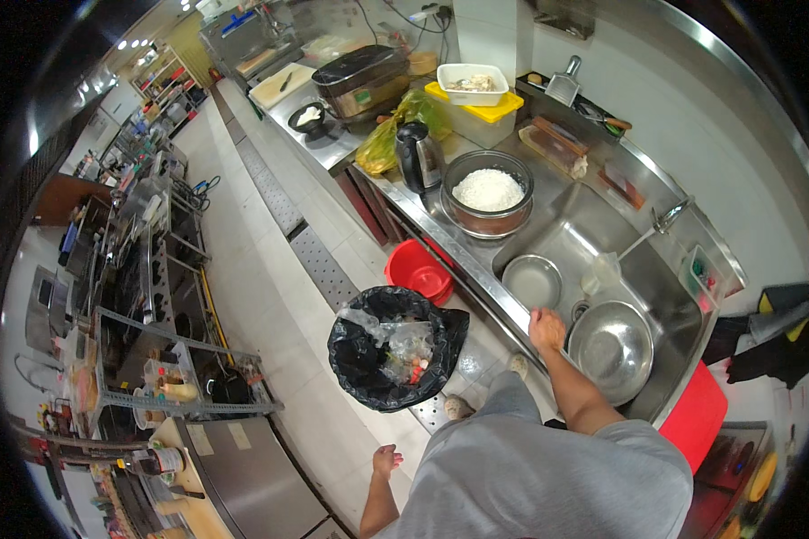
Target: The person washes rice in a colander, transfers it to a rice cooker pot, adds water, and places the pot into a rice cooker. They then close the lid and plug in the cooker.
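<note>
My right hand (547, 329) is over the front edge of the stainless steel sink, its fingers curled; whether it holds anything cannot be told. Beside it in the sink lie a small metal bowl (532, 281) with cloudy liquid, a large metal bowl (611, 350) and a translucent plastic jug (601, 272). Water runs from the faucet (671, 214). My left hand (386, 459) hangs over the tiled floor with nothing in it, fingers partly bent. In front of me stands a bin lined with a black plastic bag (350, 384), holding plastic wrappers and scraps.
On the counter stand a pot (489, 160) of white powder, an electric kettle (418, 158), a yellow-green plastic bag (377, 148) and a container with a yellow lid (512, 104). Red basins (404, 259) sit beyond the bin. A metal worktop (256, 471) lies at lower left.
</note>
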`<state>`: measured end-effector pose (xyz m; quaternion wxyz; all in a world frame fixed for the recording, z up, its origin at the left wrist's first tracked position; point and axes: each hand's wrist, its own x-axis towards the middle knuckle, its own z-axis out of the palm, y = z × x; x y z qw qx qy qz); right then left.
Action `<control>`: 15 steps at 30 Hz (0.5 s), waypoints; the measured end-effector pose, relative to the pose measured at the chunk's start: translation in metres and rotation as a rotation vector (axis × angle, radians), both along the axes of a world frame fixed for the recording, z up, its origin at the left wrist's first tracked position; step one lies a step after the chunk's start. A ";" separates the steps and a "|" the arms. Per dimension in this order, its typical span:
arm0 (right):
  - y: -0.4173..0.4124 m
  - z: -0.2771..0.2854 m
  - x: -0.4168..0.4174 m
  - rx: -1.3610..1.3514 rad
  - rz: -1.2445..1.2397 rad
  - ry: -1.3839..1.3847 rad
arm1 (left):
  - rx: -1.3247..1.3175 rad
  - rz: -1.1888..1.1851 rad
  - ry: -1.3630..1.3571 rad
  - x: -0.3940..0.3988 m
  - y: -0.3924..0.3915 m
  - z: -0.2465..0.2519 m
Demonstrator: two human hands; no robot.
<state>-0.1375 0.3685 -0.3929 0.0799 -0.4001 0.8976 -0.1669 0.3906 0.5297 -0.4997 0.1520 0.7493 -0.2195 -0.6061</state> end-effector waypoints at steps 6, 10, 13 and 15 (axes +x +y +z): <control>0.002 -0.006 -0.004 -0.019 0.021 0.016 | 0.005 -0.001 0.008 -0.001 -0.008 0.004; -0.001 0.000 -0.004 0.040 0.031 -0.003 | -0.001 -0.008 0.009 -0.005 -0.009 0.008; -0.001 0.003 -0.002 0.063 0.023 -0.006 | 0.024 0.001 0.013 -0.007 -0.009 0.006; 0.000 0.005 -0.001 0.054 0.017 -0.011 | 0.027 0.000 0.010 -0.007 -0.009 0.006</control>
